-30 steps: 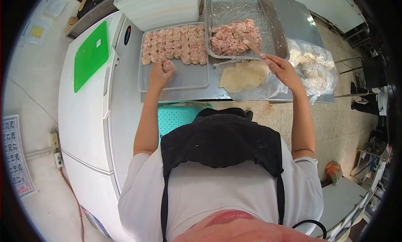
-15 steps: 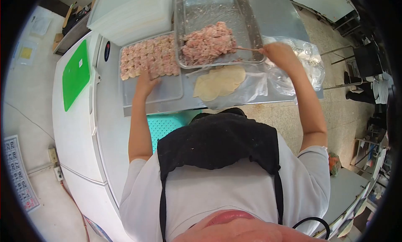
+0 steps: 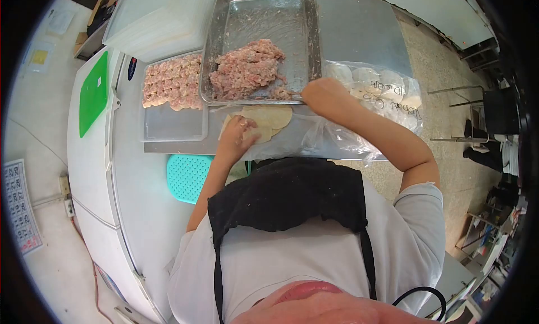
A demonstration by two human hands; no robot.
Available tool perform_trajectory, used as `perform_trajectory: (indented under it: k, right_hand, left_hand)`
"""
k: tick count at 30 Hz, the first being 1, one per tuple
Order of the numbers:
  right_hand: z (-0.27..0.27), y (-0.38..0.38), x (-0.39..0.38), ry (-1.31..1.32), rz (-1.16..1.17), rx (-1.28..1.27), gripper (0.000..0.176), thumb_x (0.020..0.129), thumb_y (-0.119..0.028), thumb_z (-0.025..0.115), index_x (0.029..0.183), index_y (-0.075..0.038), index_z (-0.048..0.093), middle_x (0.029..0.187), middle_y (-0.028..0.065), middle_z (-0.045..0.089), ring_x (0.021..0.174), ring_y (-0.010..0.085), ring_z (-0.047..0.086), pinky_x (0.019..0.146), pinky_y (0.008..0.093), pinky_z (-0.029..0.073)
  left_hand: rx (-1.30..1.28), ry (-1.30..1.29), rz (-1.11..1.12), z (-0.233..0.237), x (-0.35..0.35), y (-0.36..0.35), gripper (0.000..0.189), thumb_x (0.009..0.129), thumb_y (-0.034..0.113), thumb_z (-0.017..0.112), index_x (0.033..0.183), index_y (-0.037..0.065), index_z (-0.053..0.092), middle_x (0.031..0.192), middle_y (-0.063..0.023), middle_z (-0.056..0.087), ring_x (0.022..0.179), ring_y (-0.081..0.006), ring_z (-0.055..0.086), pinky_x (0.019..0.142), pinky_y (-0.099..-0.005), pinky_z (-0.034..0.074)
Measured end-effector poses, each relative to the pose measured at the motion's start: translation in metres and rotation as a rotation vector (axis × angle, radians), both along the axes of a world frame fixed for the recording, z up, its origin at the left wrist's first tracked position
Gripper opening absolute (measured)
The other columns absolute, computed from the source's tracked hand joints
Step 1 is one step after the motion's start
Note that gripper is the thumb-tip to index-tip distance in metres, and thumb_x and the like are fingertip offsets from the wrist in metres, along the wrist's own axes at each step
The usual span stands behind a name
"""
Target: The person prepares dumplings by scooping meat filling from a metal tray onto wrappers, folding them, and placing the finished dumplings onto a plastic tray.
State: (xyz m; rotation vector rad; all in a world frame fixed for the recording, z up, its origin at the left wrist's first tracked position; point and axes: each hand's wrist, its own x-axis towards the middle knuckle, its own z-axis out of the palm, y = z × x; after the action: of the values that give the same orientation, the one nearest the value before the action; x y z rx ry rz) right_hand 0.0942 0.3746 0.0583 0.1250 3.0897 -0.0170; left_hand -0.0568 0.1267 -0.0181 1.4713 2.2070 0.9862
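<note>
My left hand [image 3: 238,138] is over the pale round dough wrappers [image 3: 275,117], its fingers curled around a thin wrapper; part of that wrapper is hidden by the fingers. In my right hand [image 3: 327,97] is a thin stick-like spreader [image 3: 294,93], its far end in a small lump of meat at the tray's near side. The large metal tray [image 3: 312,38] holds a heap of pink ground meat [image 3: 247,69]. Left of it, rows of filled dumplings [image 3: 173,83] sit on a translucent plastic tray [image 3: 174,125].
Clear bags of white rounds [image 3: 387,94] lie at the right of the metal table [image 3: 359,29]. Stacked plastic trays [image 3: 160,21] stand at the back left. A turquoise perforated stool [image 3: 190,177] is below the table edge, beside a white freezer [image 3: 92,172].
My left hand has moved right, from the dumplings to the wrappers, and its fingers have curled. My right hand has come left and down with the spreader. The view has shifted slightly.
</note>
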Motion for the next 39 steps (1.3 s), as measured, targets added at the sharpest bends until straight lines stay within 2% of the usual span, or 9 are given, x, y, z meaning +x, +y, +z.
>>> perform_trajectory:
  k: [4, 17, 19, 22, 26, 28, 31, 35, 39]
  right_hand:
    - [0.021, 0.046, -0.014, -0.006, -0.035, -0.005, 0.012, 0.073, -0.010, 0.061, 0.074, -0.004, 0.072, 0.074, 0.0157, 0.068, 0.073, 0.0311, 0.069, 0.061, 0.0405, 0.054]
    - [-0.002, 0.026, -0.010, 0.135, 0.068, -0.056, 0.012, 0.075, -0.011, 0.061, 0.075, -0.004, 0.071, 0.072, 0.0140, 0.068, 0.071, 0.0288, 0.069, 0.060, 0.0410, 0.054]
    - [-0.003, 0.010, -0.009, 0.038, 0.099, 0.029, 0.012, 0.076, -0.012, 0.061, 0.075, -0.005, 0.071, 0.073, 0.0137, 0.068, 0.073, 0.0297, 0.069, 0.061, 0.0411, 0.054]
    - [0.024, 0.039, -0.009, -0.044, -0.046, 0.076, 0.012, 0.076, -0.011, 0.060, 0.075, -0.004, 0.071, 0.073, 0.0152, 0.068, 0.073, 0.0308, 0.069, 0.061, 0.0412, 0.054]
    - [-0.006, 0.011, -0.010, -0.071, -0.081, 0.058, 0.014, 0.075, -0.012, 0.059, 0.074, -0.005, 0.071, 0.073, 0.0158, 0.068, 0.072, 0.0308, 0.069, 0.061, 0.0412, 0.054]
    - [-0.017, -0.025, -0.027, 0.015, -0.132, -0.056, 0.017, 0.077, -0.015, 0.058, 0.074, -0.003, 0.070, 0.073, 0.0172, 0.068, 0.074, 0.0293, 0.069, 0.062, 0.0420, 0.054]
    - [-0.030, -0.044, -0.056, 0.023, -0.130, -0.163, 0.024, 0.084, -0.021, 0.056, 0.074, -0.003, 0.069, 0.075, 0.0188, 0.067, 0.079, 0.0307, 0.068, 0.067, 0.0436, 0.053]
    - [-0.011, -0.038, -0.063, 0.025, -0.226, -0.432, 0.033, 0.091, -0.029, 0.054, 0.080, -0.002, 0.069, 0.075, 0.0204, 0.065, 0.078, 0.0335, 0.066, 0.070, 0.0425, 0.051]
    - [-0.004, -0.045, -0.059, 0.273, -0.398, -0.794, 0.037, 0.094, -0.039, 0.055, 0.097, -0.006, 0.071, 0.072, 0.0182, 0.064, 0.069, 0.0304, 0.063, 0.067, 0.0388, 0.048]
  left_hand:
    - [0.061, 0.131, 0.054, -0.019, 0.019, 0.008, 0.032, 0.071, 0.017, 0.079, 0.095, 0.003, 0.063, 0.101, -0.0117, 0.054, 0.100, -0.0283, 0.052, 0.087, -0.0390, 0.043]
    - [0.176, -0.103, 0.182, -0.003, -0.016, 0.004, 0.013, 0.088, 0.013, 0.064, 0.094, 0.002, 0.068, 0.101, -0.0111, 0.065, 0.088, -0.0245, 0.062, 0.076, -0.0335, 0.048]
    - [0.430, -1.058, 0.421, 0.001, -0.020, 0.007, 0.012, 0.092, 0.015, 0.061, 0.095, 0.005, 0.067, 0.099, -0.0086, 0.067, 0.085, -0.0207, 0.063, 0.077, -0.0313, 0.048]
    - [0.693, -1.470, 0.444, 0.033, -0.022, 0.012, 0.015, 0.094, 0.014, 0.056, 0.101, 0.004, 0.065, 0.102, -0.0087, 0.066, 0.094, -0.0209, 0.062, 0.085, -0.0315, 0.048]
    - [0.362, -0.822, 0.320, -0.005, -0.053, -0.010, 0.015, 0.094, 0.014, 0.057, 0.099, 0.005, 0.067, 0.100, -0.0097, 0.069, 0.095, -0.0211, 0.064, 0.084, -0.0337, 0.049]
    - [0.235, -0.143, 0.103, 0.009, -0.046, -0.009, 0.018, 0.093, 0.014, 0.057, 0.101, 0.002, 0.068, 0.099, -0.0109, 0.070, 0.099, -0.0239, 0.064, 0.086, -0.0356, 0.049]
    - [0.243, -0.012, -0.098, 0.011, -0.054, -0.008, 0.021, 0.093, 0.013, 0.056, 0.103, -0.002, 0.067, 0.101, -0.0128, 0.068, 0.097, -0.0234, 0.063, 0.085, -0.0314, 0.048]
    - [0.236, -0.158, -0.111, 0.028, -0.072, -0.012, 0.017, 0.092, 0.011, 0.057, 0.097, 0.000, 0.069, 0.099, -0.0105, 0.069, 0.098, -0.0203, 0.063, 0.085, -0.0315, 0.049]
    - [0.196, -0.833, 0.029, 0.026, -0.097, -0.004, 0.024, 0.092, 0.014, 0.060, 0.112, 0.002, 0.062, 0.101, -0.0050, 0.067, 0.098, -0.0162, 0.063, 0.083, -0.0330, 0.051]
